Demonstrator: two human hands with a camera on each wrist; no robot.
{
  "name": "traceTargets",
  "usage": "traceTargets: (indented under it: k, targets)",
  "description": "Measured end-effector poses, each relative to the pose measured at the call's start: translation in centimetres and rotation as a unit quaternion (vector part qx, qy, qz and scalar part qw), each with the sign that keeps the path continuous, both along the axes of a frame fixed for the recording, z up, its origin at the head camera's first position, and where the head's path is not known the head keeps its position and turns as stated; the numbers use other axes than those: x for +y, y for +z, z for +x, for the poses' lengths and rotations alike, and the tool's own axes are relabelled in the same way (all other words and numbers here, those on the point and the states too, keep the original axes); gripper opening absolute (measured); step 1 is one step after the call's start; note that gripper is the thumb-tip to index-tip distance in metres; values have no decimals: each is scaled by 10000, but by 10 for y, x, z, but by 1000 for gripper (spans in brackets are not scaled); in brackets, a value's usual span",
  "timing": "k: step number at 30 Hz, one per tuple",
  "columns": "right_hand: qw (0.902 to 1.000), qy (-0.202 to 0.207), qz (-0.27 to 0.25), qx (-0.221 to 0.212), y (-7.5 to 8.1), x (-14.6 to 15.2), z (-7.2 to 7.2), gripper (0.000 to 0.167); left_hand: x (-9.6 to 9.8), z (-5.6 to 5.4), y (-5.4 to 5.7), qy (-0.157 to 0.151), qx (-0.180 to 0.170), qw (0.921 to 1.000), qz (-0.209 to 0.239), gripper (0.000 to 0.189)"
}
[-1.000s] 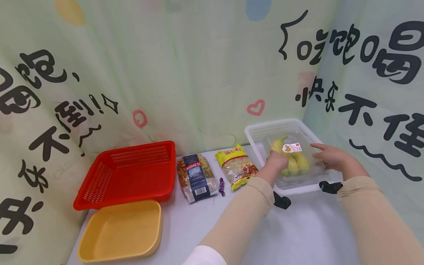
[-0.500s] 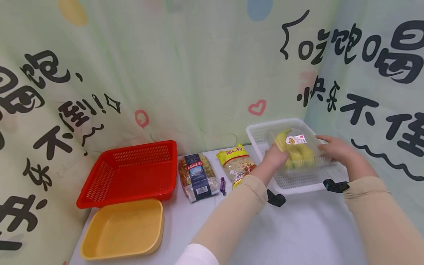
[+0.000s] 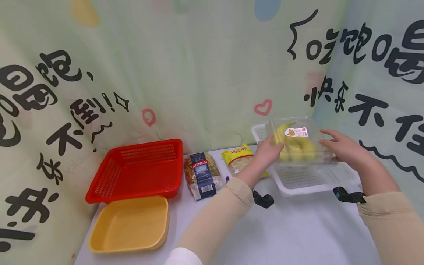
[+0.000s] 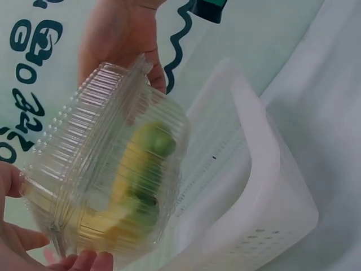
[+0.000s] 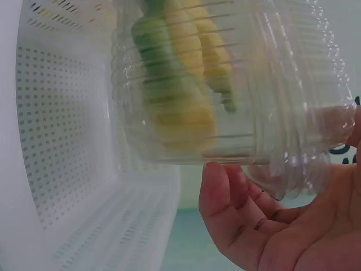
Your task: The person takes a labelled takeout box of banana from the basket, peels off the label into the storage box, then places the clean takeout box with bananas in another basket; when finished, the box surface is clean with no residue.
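Note:
A clear plastic box of bananas (image 3: 296, 143) with a printed label on its lid hangs above the white basket (image 3: 294, 189). My left hand (image 3: 268, 151) grips its left end, thumb on top and fingers beneath. At the other end my right hand (image 3: 344, 149) holds the box, its curled fingers (image 5: 217, 192) below the rim in the right wrist view. Through the ribbed wall of the banana box (image 4: 96, 169), green and yellow fruit shows in the left wrist view. The white basket (image 4: 265, 164) lies beneath, apart from the box.
A red basket (image 3: 145, 169) stands at the back left, with a yellow tray (image 3: 130, 224) before it. Between the baskets lie an Agnesi pasta bag (image 3: 202, 176) and a yellow-topped food packet (image 3: 240, 156), partly behind my left arm. A printed curtain (image 3: 198, 73) closes off the back.
Both hands have lifted the box of bananas up out of the white basket. The view has turned slightly right to left, so the scene sits further right. Nothing else on the table has moved.

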State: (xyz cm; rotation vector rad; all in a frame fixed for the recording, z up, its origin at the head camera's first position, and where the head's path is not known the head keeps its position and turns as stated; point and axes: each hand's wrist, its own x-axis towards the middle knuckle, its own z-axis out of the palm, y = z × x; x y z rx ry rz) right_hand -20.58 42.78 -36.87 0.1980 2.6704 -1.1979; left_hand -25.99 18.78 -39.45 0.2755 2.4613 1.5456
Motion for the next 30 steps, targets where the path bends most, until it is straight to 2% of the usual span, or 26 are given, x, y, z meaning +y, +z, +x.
traceTargets:
  k: [9,14,23,30]
  targets:
    - [9984,27,-498,265,9,-47,18,82,-47,5,-1,-133,-191,9977,644,63]
    - [9958,63,-669,615,3,-78,24,82,-72,9,-6,-120,-187,9930,1157,66]
    - [9914,-67,-705,1105,-12,-134,34,79,-125,20,-14,67,56,9942,1072,61]
    - [9895,97,-791,1204,-18,-163,40,78,-164,22,-20,208,132,9876,1552,56]
